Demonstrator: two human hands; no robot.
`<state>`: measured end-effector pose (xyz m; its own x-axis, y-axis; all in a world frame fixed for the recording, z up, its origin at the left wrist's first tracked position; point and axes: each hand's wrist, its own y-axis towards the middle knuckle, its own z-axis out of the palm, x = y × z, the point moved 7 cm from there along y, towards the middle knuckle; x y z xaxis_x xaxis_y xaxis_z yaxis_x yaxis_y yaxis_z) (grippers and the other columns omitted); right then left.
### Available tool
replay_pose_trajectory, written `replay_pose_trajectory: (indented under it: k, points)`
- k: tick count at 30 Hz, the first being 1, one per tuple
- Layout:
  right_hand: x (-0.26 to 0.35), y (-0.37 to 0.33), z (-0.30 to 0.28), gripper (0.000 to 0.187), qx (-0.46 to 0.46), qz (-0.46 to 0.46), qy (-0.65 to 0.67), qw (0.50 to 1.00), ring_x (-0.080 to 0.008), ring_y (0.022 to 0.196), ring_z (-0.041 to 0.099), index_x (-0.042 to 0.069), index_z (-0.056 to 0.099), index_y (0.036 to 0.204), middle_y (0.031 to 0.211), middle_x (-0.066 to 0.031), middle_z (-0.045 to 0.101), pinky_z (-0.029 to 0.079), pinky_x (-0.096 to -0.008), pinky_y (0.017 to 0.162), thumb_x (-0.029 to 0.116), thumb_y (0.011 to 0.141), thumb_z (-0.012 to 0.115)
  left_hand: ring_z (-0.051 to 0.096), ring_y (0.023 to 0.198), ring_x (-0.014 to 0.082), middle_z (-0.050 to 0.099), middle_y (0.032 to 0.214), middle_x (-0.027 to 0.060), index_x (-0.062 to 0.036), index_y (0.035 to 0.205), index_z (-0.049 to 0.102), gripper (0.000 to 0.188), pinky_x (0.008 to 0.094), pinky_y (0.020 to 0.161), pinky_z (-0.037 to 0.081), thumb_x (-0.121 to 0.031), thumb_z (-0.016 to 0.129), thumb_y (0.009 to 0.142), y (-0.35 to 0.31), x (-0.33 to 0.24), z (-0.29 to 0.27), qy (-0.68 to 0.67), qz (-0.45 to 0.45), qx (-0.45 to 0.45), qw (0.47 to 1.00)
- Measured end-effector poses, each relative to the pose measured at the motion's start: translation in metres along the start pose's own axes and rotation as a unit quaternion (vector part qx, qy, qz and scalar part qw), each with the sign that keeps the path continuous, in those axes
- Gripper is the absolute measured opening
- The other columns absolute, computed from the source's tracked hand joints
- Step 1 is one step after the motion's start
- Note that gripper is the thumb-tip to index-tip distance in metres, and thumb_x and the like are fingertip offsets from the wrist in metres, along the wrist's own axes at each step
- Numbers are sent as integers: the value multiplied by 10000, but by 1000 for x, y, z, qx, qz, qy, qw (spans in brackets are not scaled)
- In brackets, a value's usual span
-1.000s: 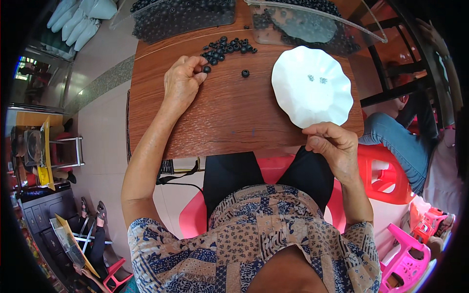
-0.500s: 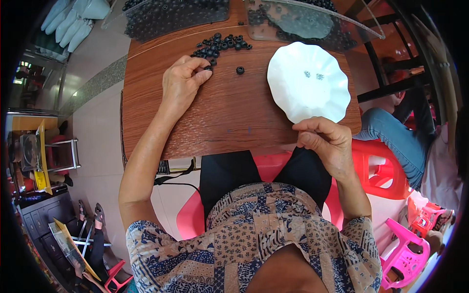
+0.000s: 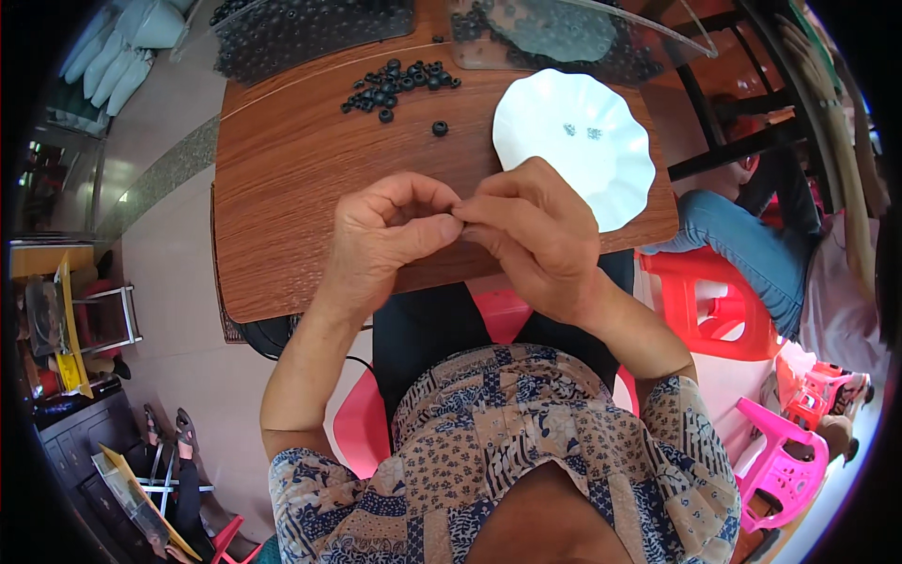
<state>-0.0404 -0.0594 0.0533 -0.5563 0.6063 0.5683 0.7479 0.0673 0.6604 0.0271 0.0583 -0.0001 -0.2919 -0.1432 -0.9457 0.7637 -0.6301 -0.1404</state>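
Observation:
My left hand [image 3: 390, 235] and my right hand [image 3: 540, 235] meet fingertip to fingertip over the near part of the table. The left thumb and forefinger pinch a black bead, of which only a dark speck shows. My right hand is also in a pinch; what it holds is too small and hidden to make out. Beyond the hands lies a single black bead [image 3: 440, 128], with a pile of black beads [image 3: 399, 85] behind it. The white scalloped plate [image 3: 620, 188] stands just beyond my right hand, with two small clusters of tiny silvery pieces [image 3: 582, 132] on it.
At the far edge of the wooden table [image 3: 272, 207] stand two clear bins, a left bin [image 3: 315, 42] and a right bin [image 3: 564, 38], both with black beads. A person in jeans [image 3: 742, 254] sits to the right by a red stool [image 3: 709, 301].
My left hand has come back from the pile with a bead to the near middle. My right hand has moved left from the plate's near rim to meet it. The view has shifted slightly.

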Motion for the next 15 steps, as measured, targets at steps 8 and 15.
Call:
replay_pose_trajectory:
  k: [8, 15]
  points:
    - [3, -12, -6, 242, -71, -38, -83, 993, -225, 656, 531, 9, 628, 835, 803, -92, 571, 428, -295, 541, -56, 607, 673, 540, 656, 106, 602, 830, 53, 31, 958, 577, 162, 221, 586, 420, -66, 605, 831, 4, 28, 18, -205, -34, 14, 978]
    - [-32, -23, -35, 216, -11, 28, -164, 986, -252, 665, 546, 13, 638, 862, 766, -102, 585, 445, -323, 571, -46, 655, 648, 566, 619, 114, 626, 828, 105, 31, 974, 580, 166, 232, 546, 439, -53, 611, 834, 19, 36, 9, -193, -29, -3, 981]
